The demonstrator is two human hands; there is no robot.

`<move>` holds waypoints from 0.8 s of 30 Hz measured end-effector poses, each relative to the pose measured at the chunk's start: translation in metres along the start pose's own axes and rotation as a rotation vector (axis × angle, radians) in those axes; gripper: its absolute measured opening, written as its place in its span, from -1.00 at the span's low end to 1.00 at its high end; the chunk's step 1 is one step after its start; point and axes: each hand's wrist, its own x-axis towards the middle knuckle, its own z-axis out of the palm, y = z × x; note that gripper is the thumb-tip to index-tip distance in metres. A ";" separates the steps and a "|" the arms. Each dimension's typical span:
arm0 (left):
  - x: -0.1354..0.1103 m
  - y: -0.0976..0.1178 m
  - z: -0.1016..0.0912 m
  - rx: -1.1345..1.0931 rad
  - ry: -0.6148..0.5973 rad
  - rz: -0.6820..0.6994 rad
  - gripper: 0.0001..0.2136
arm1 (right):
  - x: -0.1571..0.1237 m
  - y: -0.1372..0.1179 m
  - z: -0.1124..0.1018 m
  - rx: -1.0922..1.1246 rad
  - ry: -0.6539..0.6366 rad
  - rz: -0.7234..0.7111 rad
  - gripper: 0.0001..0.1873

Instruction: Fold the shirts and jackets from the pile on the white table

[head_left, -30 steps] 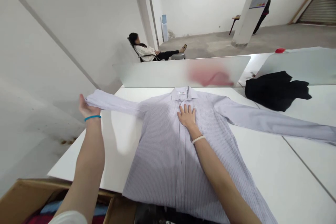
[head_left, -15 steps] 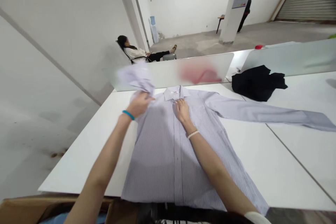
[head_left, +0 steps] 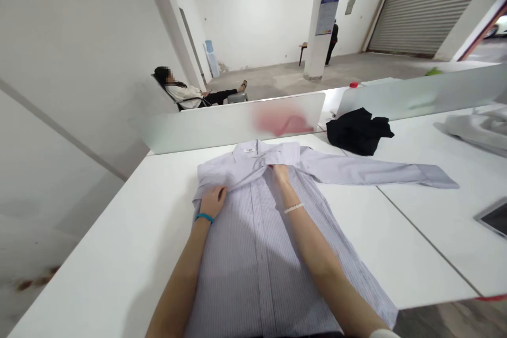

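A pale lilac striped shirt [head_left: 233, 253] lies front up on the table, its collar [head_left: 247, 150] at the far end. The sleeve on the left is folded across the upper chest, its cuff [head_left: 287, 154] lying right of the collar. The other sleeve [head_left: 368, 171] stretches out to the right. My left hand [head_left: 214, 202], with a blue band on its wrist, is closed on cloth at the lower edge of the fold. My right hand [head_left: 280, 173] reaches beneath the folded cuff; its fingers are hidden there.
A frosted divider [head_left: 198, 129] runs along the white table's [head_left: 158, 211] back edge. Black cloth [head_left: 358, 132] lies beyond the right sleeve, with white cloth [head_left: 483, 127] farther right. A dark flat tablet-like object [head_left: 495, 217] is at the right edge. A person [head_left: 186, 92] reclines on a chair behind the divider.
My left hand has brought the raised sleeve down and across the shirt's chest, and now sits lower. The cuff covers my right hand's fingers. The view has shifted to the right.
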 end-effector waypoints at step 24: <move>-0.004 -0.009 -0.017 0.033 0.182 -0.191 -0.52 | 0.023 0.013 -0.107 -0.094 0.064 0.274 -0.33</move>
